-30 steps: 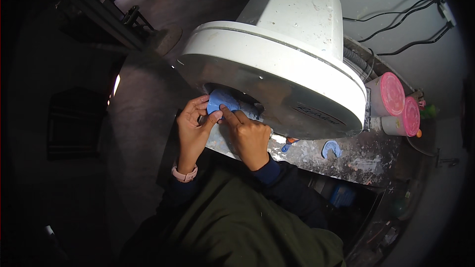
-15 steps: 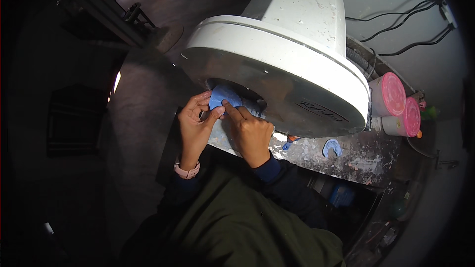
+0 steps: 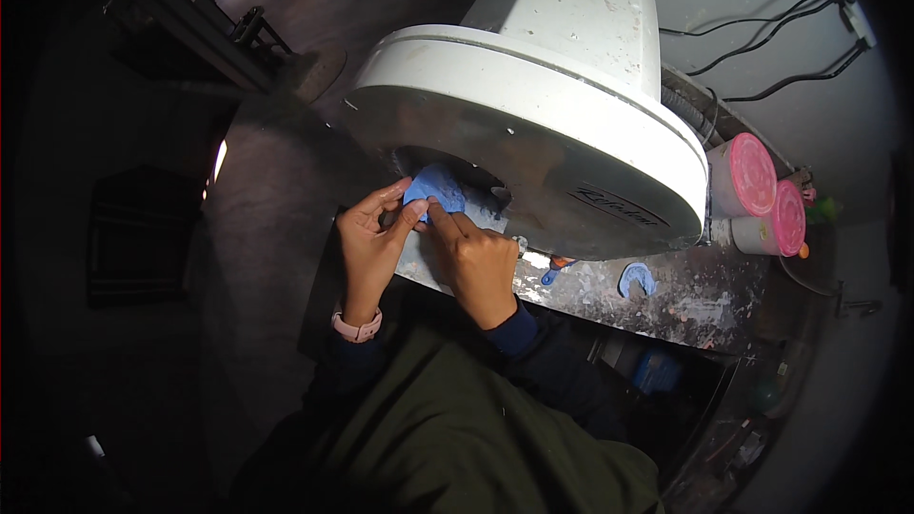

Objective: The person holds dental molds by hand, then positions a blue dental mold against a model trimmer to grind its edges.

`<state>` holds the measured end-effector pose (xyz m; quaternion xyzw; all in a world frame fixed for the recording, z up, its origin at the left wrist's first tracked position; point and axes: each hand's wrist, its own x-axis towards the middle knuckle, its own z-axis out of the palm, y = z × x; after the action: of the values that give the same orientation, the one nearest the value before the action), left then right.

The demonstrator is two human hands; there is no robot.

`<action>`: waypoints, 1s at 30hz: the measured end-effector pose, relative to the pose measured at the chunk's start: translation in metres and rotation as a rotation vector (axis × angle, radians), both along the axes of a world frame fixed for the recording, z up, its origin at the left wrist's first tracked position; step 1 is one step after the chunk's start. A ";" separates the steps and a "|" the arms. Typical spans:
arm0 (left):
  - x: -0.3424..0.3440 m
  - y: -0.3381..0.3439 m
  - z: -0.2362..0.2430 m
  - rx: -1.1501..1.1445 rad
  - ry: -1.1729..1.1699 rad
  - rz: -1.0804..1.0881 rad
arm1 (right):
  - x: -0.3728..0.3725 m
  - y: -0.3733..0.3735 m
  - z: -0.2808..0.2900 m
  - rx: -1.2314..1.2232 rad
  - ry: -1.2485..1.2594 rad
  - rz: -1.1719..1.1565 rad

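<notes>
A blue dental cast is held at the round opening in the front plate of a white model trimmer. My left hand pinches its left edge between thumb and fingers. From the other side my right hand grips its lower right edge, the index finger bent close to the left thumb. Fingers cover part of the cast's near side, and I cannot tell whether its far edge touches anything inside the opening. To the right, a horseshoe-shaped blue cast lies on the stained bench.
A small tool with a blue end lies under the trimmer's lower edge. Two white tubs with pink lids stand by the wall on the right. Black cables run along the wall. The bench's front edge lies just right of my right wrist.
The held cast has turned between my fingers, showing more of its uneven surface than its smooth one. My right index finger has bent and slid down toward the cast's near edge.
</notes>
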<state>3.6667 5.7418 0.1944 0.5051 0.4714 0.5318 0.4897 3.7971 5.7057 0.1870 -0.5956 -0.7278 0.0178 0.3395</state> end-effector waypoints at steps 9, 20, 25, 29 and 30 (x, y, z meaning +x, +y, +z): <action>0.002 -0.001 -0.004 0.042 0.009 0.044 | -0.002 0.000 -0.003 0.006 0.010 -0.031; -0.001 -0.008 0.001 0.050 0.041 0.049 | -0.008 -0.005 -0.003 0.009 0.015 -0.055; -0.002 -0.012 0.002 -0.010 -0.025 0.061 | -0.010 -0.009 -0.001 0.020 0.046 -0.065; -0.003 -0.013 0.002 0.002 -0.020 0.050 | -0.012 -0.010 -0.001 0.015 0.060 -0.070; -0.003 -0.013 0.003 0.002 -0.021 0.049 | -0.012 -0.011 -0.002 0.023 0.070 -0.067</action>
<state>3.6635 5.7293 0.1972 0.4884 0.4780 0.5493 0.4809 3.7851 5.6951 0.1851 -0.6148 -0.6952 0.0190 0.3720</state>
